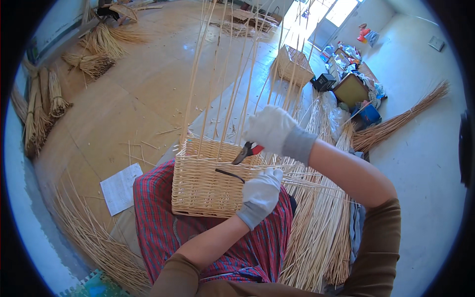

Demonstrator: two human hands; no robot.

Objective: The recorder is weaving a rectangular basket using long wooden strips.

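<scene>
Wide across the scene runs the tan floor (148,106), and over on the right a long spread of pale rods (309,232) fans toward the lower edge. Here's the red-and-blue checked cloth (156,198) draped over the lap, and right on it sits the woven basket (205,185), tall thin stakes (230,99) shooting up from its weave. A white sheet of paper (121,188) lies on the floor to the left. Now the gloved hands: the right hand (271,128), raised above the basket's right part, is wrapped round red-handled pruning shears (242,154), dark blades angled down before the upper weave. Lower, the left hand (262,190) is at the basket's right side, fingers curled; its exact grip I can't tell. Smallest, a thin black bent rod (229,173) points toward it.
</scene>
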